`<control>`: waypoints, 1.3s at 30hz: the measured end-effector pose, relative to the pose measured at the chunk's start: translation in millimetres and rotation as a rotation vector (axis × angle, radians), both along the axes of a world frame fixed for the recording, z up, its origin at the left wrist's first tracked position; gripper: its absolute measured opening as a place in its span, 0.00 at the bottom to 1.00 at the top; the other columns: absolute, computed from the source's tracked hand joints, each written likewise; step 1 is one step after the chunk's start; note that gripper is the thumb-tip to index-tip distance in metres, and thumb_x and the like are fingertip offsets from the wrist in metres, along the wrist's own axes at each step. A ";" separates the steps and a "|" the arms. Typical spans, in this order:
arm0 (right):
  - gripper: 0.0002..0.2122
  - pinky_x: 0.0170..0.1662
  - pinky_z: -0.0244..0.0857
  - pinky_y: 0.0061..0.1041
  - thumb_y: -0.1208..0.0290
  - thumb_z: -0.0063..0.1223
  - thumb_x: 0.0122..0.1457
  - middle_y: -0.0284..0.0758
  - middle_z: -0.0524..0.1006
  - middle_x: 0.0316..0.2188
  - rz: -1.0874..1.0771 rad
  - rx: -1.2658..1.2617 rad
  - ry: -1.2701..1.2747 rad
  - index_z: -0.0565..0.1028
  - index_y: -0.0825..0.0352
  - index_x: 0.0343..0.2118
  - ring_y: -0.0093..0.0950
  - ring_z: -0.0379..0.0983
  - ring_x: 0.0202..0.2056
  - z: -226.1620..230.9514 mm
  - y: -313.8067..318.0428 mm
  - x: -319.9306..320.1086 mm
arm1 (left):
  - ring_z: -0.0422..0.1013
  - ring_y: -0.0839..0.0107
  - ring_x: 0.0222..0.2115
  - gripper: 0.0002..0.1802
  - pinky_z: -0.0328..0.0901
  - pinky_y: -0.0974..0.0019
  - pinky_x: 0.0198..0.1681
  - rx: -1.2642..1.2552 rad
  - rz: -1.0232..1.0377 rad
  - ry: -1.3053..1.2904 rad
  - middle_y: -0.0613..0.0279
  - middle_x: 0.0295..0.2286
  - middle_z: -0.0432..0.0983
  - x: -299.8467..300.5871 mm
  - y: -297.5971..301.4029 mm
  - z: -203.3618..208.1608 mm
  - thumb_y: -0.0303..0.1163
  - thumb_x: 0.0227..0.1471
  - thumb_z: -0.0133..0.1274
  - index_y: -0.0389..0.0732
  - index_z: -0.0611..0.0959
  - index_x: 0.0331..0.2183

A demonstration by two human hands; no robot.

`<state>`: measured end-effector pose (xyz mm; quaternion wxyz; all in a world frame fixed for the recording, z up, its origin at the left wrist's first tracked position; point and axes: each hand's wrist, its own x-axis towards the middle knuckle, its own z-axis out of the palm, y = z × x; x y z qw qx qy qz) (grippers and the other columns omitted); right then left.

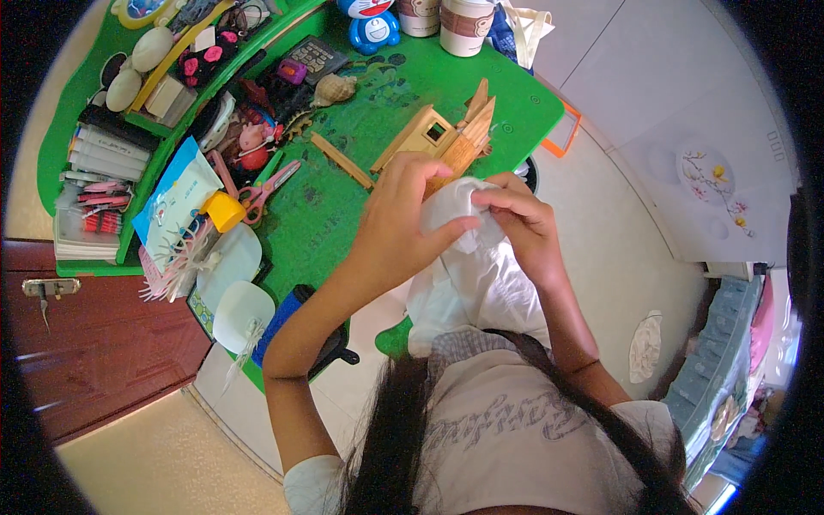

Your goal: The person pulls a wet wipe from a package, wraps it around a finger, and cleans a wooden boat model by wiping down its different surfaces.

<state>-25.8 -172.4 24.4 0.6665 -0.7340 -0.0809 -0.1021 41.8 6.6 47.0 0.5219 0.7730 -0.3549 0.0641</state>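
Observation:
A crumpled white tissue is held between both hands above my lap; whether it is paper or a wet wipe I cannot tell. My left hand has its fingers curled over the left side, thumb pressed against the tissue. Thumb and fingers of my right hand pinch the right side. Just beyond the hands, a wooden model with a small square window and pointed upright pieces rests at the green table's edge, its near part hidden by my left hand. A loose wooden strip lies to its left.
The green table carries pink-handled scissors, a blue-and-white packet, a yellow block, a calculator and a shell. Paper cups stand at the back. Books and trinkets fill the left shelf.

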 end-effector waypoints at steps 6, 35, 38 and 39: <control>0.14 0.45 0.61 0.22 0.87 0.43 0.56 0.37 0.72 0.38 -0.004 -0.053 -0.022 0.78 0.67 0.41 0.30 0.69 0.40 6.1 6.4 -1.5 | 0.68 0.54 0.34 0.17 0.64 0.59 0.36 0.237 -0.034 -0.206 0.53 0.34 0.68 -8.7 1.7 0.2 0.33 0.43 0.62 0.39 0.71 0.31; 0.14 0.38 0.61 0.21 0.88 0.49 0.46 0.34 0.71 0.36 -0.015 -0.104 -0.161 0.76 0.70 0.37 0.24 0.67 0.38 -7.5 -4.3 3.9 | 0.68 0.62 0.28 0.14 0.63 0.62 0.30 0.040 -0.095 -0.346 0.60 0.27 0.69 -16.5 3.4 12.0 0.32 0.40 0.61 0.41 0.76 0.32; 0.11 0.36 0.62 0.21 0.87 0.49 0.49 0.33 0.73 0.32 0.026 -0.113 -0.073 0.77 0.70 0.35 0.22 0.68 0.35 4.9 0.9 -2.2 | 0.70 0.61 0.31 0.19 0.65 0.62 0.31 -0.015 0.086 -0.252 0.56 0.32 0.72 -4.6 3.7 13.9 0.34 0.42 0.64 0.40 0.77 0.36; 0.09 0.36 0.62 0.21 0.85 0.49 0.50 0.33 0.73 0.31 0.035 -0.086 -0.040 0.77 0.70 0.34 0.22 0.69 0.34 7.6 4.1 -3.2 | 0.70 0.61 0.31 0.19 0.65 0.62 0.31 -0.014 0.086 -0.253 0.56 0.32 0.72 -6.0 4.5 11.9 0.34 0.42 0.64 0.40 0.77 0.36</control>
